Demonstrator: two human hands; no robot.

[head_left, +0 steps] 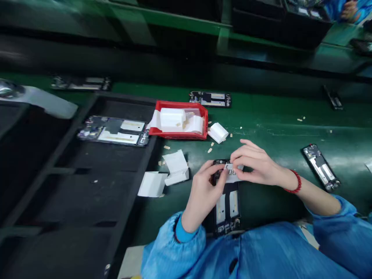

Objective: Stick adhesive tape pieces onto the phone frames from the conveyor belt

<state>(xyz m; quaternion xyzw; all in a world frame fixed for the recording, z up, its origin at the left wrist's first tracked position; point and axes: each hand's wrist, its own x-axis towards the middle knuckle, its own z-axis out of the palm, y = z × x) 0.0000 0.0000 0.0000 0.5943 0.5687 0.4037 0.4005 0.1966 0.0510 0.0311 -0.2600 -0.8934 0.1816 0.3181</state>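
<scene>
A phone chassis (227, 207) with two whitish strips lies on the green bench right in front of me. Over its far end, a small white printed sheet (231, 175) is pinched between the fingers of both hands. My left hand (207, 190) grips the sheet's left edge with thumb and forefinger. At its upper right, my right hand (255, 162) pinches the same sheet, little finger raised, a red bead bracelet on the wrist. The fingers hide part of the sheet and the chassis's upper part.
A red bin (178, 135) holds white paper pieces. Folded white papers (176, 166) and small scraps lie nearby. At left is a black tray (95, 170) with another phone chassis (114, 131). More chassis lie at the back (210, 99) and right (321, 166). Another person's hand (349, 10) shows at top right.
</scene>
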